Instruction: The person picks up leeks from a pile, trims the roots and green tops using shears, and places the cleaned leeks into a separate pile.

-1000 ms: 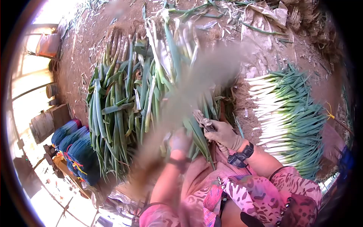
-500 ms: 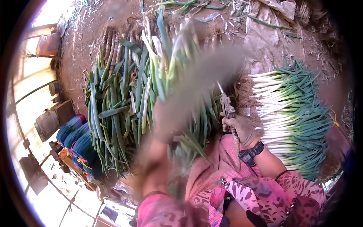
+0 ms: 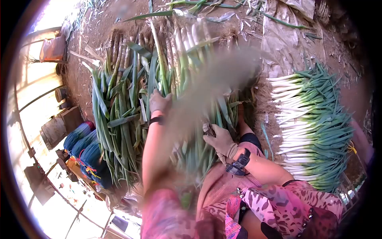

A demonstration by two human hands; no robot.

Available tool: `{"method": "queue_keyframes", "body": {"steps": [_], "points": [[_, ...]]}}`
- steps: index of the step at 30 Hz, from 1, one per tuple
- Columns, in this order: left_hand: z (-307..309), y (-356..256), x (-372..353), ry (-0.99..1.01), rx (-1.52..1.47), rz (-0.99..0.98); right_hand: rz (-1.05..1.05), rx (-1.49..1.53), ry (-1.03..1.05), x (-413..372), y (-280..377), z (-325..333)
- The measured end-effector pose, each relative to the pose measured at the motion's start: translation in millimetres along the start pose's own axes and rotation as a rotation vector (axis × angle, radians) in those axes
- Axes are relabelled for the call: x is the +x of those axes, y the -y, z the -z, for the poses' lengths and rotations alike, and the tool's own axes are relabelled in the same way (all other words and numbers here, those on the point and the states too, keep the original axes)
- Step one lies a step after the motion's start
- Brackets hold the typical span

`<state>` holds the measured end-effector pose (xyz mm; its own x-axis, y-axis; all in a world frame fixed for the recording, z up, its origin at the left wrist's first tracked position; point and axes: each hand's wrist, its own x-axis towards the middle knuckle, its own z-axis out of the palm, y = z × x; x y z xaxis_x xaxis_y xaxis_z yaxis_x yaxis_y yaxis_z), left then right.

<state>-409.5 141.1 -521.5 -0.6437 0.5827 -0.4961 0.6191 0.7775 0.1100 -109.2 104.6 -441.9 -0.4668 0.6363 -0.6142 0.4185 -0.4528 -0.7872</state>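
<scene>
My left hand (image 3: 160, 102), in a light glove, lies on a heap of unpeeled green onions (image 3: 119, 91) with long leaves and soil-stained stalks. Its thumb stands apart from the fingers; I see nothing held in it. My gloved right hand (image 3: 221, 141) is closed around an air gun (image 3: 207, 129), whose dark body pokes out beyond the fingers. Part of its hose hangs below the wrist. To the right lies a neat row of clean green onions (image 3: 292, 123), white stalks to the left, leaves to the right. A grey-brown blur hides the middle of the heap.
Blue net-like bundles (image 3: 85, 149) with coloured ties stand at the left. A pale sheet (image 3: 280, 44) covers some of the soil floor (image 3: 103, 30) at the top. Loose leaves and peelings (image 3: 246, 30) lie about. A pink cloth (image 3: 213, 183) covers my lap.
My left hand, blurred before, has moved up onto the heap. My right hand has shifted left with the air gun. Loose leaves now show at the heap's upper left and along its top.
</scene>
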Motion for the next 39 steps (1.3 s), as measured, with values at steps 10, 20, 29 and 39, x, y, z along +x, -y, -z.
{"method": "queue_keyframes", "body": {"steps": [10,20,29,39], "points": [[62,7,-93,0.602,-1.029,-0.011,-0.145,0.182,0.224,-13,-3,15],[234,85,9,-0.534,-0.409,-0.331,-0.134,0.052,0.108,-28,-2,0],[-22,1,-54,0.031,-0.044,-0.075,-0.162,-0.305,-0.073,36,-49,-59],[-8,22,-31,0.350,-0.164,0.077,0.015,-0.399,-0.015,8,-32,-47]]}}
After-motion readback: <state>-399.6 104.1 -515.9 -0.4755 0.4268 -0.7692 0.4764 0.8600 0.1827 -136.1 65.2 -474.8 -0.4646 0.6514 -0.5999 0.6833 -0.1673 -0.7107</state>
